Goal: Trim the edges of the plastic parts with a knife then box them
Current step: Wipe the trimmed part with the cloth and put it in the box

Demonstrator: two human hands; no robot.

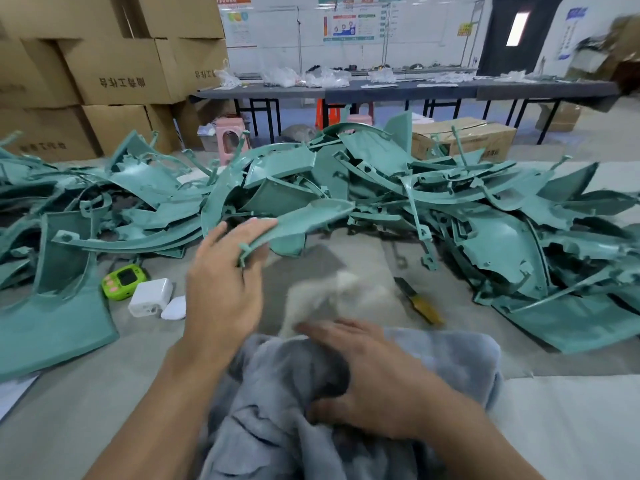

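Heaps of green plastic parts (485, 216) cover the floor (86, 420) from its left edge to its right, in front of a seated person. The left hand (227, 275) reaches forward and grips the near end of one long curved part (304, 220), fingers wrapped round it — the rest of that strip lies back against the heap. The right hand (363, 368) lies flat, fingers relaxed and spread, on a grey cloth (277, 427) across the person's lap. Just beyond its fingertips is a pale blurred thing (332, 292) — too smeared to name. A knife (419, 303) with a yellow handle lies on the floor just right of that, apart from both hands. Near the left hand sit a lime-green gadget (123, 282), a white charger block (150, 297) and a small white case (174, 308). Stacked cardboard boxes (114, 71) stand at the far left. A low box (464, 136) sits behind the heap, before a long dark surface (381, 90).
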